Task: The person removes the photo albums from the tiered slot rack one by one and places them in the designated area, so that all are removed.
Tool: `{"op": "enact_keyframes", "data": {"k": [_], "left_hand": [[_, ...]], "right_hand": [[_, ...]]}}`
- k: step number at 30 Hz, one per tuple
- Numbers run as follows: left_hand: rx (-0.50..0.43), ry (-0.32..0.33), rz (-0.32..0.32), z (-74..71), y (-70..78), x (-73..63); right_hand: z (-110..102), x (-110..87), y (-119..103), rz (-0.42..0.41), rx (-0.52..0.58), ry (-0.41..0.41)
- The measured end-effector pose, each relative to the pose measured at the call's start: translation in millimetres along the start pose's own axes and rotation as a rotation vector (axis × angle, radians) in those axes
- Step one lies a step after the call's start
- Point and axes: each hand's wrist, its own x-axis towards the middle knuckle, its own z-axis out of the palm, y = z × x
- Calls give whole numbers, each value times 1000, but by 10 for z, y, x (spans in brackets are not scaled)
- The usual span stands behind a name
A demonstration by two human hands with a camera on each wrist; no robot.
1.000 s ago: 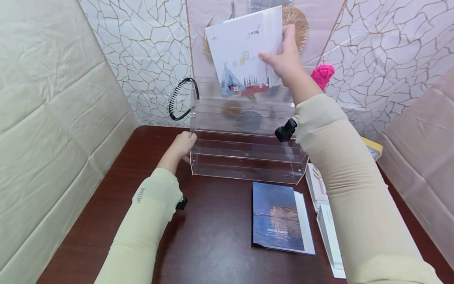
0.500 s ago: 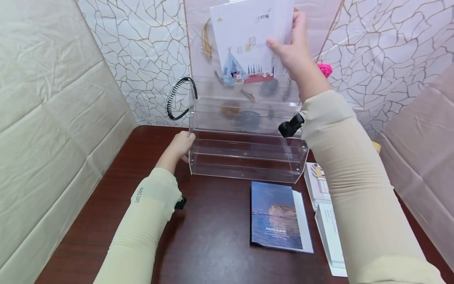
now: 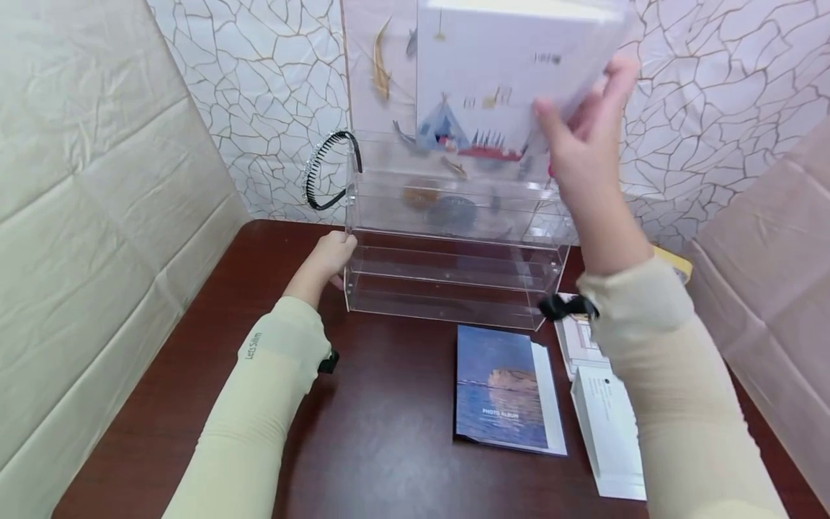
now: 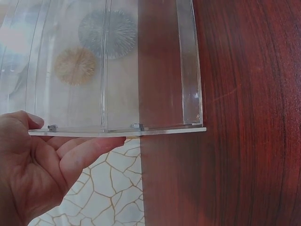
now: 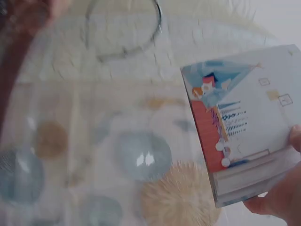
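My right hand (image 3: 586,148) grips the right edge of a white photo album (image 3: 480,79) with a blue tent drawing, thumb on its front cover. It holds the album tilted in the air above a clear acrylic tiered rack (image 3: 447,270); the head view cuts off the album's top edge. In the right wrist view the album (image 5: 254,103) shows its thick side near the fingers. My left hand (image 3: 329,256) pinches the rack's left side panel. In the left wrist view its thumb lies on one face of the panel (image 4: 117,133) and its fingers on the other.
A black toothed headband (image 3: 331,169) hangs at the rack's upper left corner. In front lies a blue photo album (image 3: 502,389). White boxes or albums (image 3: 609,432) lie to its right, partly behind my sleeve. A yellow-edged object (image 3: 674,263) sits at the back right.
My right hand has moved up and then to the right with the white photo album, which now looks larger and blurred. The left hand stays on the rack.
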Motion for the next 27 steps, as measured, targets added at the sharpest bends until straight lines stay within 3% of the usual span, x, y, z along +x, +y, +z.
{"op": "enact_keyframes", "data": {"k": [4, 7, 11, 17, 21, 27], "left_hand": [[-12, -3, -16, -1, 14, 9], [-10, -15, -18, -4, -9, 28], [2, -23, -7, -12, -61, 53], [15, -45, -13, -11, -131, 69], [5, -35, -15, -7, -152, 84], [-2, -32, -2, -10, -135, 102]], "right_hand": [[-69, -557, 137, -5, -46, -65], [-134, -937, 354, 88, -112, -78], [-157, -1376, 675, 297, -144, -40], [-25, -1958, 994, 750, -190, 36], [78, -2228, 1168, 919, -243, -9], [161, -2400, 1401, 1005, -251, -85]]}}
